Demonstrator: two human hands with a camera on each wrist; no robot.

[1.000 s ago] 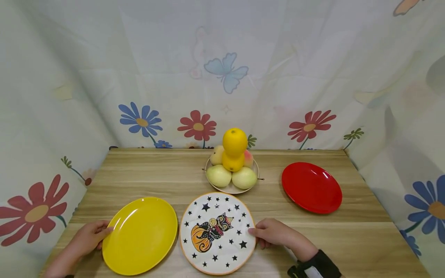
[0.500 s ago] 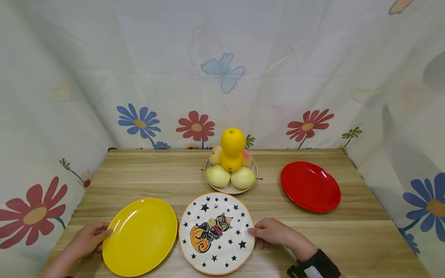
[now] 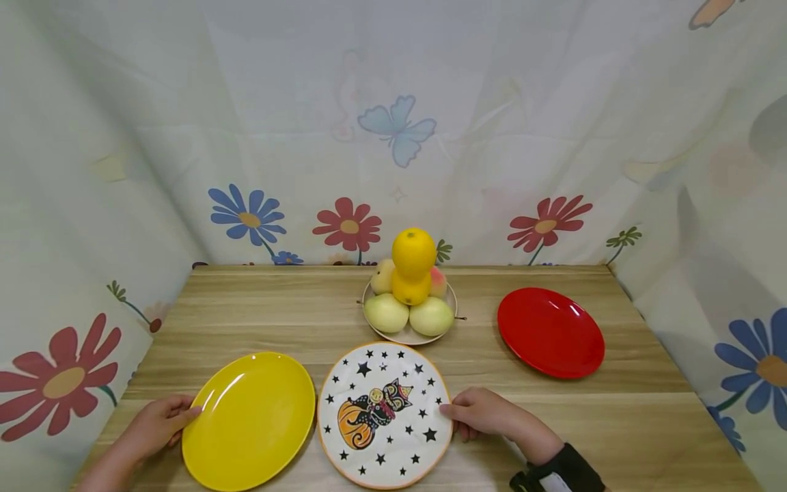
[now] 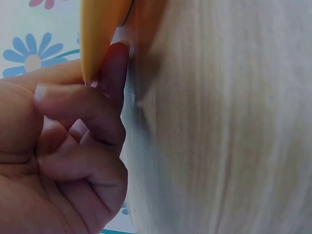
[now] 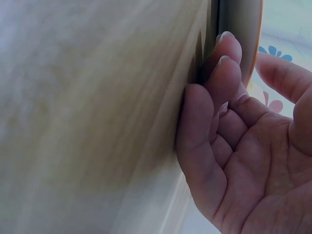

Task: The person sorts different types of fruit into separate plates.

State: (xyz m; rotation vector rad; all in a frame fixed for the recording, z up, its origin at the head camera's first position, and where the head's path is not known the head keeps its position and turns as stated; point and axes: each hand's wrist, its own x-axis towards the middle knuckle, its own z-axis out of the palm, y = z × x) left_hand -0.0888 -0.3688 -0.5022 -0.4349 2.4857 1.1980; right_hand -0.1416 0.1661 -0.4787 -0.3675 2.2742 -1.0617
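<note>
Person at wooden table point(image 3: 277, 307), seen from here: left hand point(image 3: 154, 427) pinching left rim of yellow plate point(image 3: 249, 420), thumb on top, other fingers curled below. Right hand point(image 3: 482, 412) pinching right rim of white star-patterned plate point(image 3: 384, 471), thumb above, fingers under. Plates side by side, yellow on the left; bowl point(image 3: 408, 337) with fruit point(image 3: 387, 313) just behind white one; red plate point(image 3: 550, 333) further right, nobody touching it

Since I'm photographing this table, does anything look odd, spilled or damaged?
I see nothing spilled or damaged; the yellow plate and patterned plate look intact. The only oddity: the upper yellow fruit perches on the lower one in the bowl, a stack that could topple.
</note>
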